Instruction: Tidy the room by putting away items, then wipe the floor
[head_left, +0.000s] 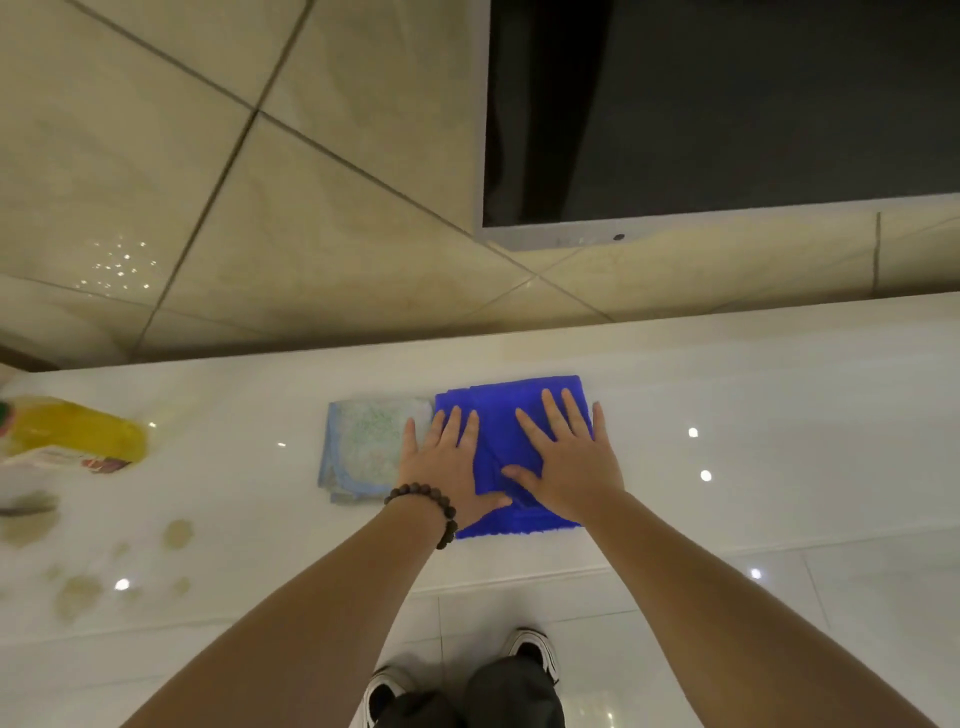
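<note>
Step in hand: floor wiping, judged from posture. Your left hand (451, 462) and right hand (566, 457) lie flat, fingers spread, palms pressing the folded bright-blue microfibre cloth (511, 447) onto the glossy white floor tile (779, 426); neither grips it. A folded pale-blue patterned cloth (363, 447) lies touching its left edge. Brownish stains (78, 592) sit well apart, far left, near a yellow plastic bottle (78, 428). Next move likely calls for sliding the blue cloth leftward under even pressure.
</note>
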